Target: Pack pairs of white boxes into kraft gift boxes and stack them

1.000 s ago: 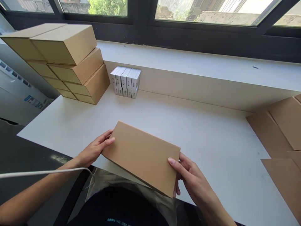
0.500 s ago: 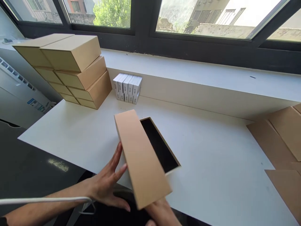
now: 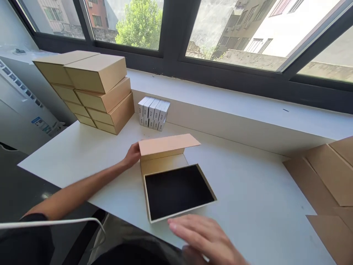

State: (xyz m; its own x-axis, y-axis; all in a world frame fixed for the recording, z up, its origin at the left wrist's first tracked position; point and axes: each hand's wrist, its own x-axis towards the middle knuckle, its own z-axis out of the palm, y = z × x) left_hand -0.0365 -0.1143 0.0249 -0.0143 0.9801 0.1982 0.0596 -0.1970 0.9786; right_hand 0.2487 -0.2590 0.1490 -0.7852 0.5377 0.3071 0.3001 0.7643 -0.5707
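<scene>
A tan cardboard box (image 3: 145,202) with a hinged lid lies on the white table, its lid (image 3: 168,144) swung up and back toward the window. Inside it shows a flat black surface (image 3: 179,191); whether that is foam or a lining I cannot tell. My left hand (image 3: 132,154) grips the lid at its left end, with the fingertips partly hidden behind the cardboard. Just off the box's front edge, my right hand (image 3: 205,235) hovers palm down, fingers stretched out and slightly blurred, holding nothing.
Several closed tan boxes (image 3: 113,79) are stacked at the back left. Beside them stand small white boxes (image 3: 153,114) in two layers against the ledge. Flat brown cardboard (image 3: 317,184) lies at the right. A white cable (image 3: 68,221) crosses above my left forearm.
The lid has gone from lying slanted over the box to standing folded back. The box has turned. My left hand has moved up to the lid; my right hand has come out from beneath it.
</scene>
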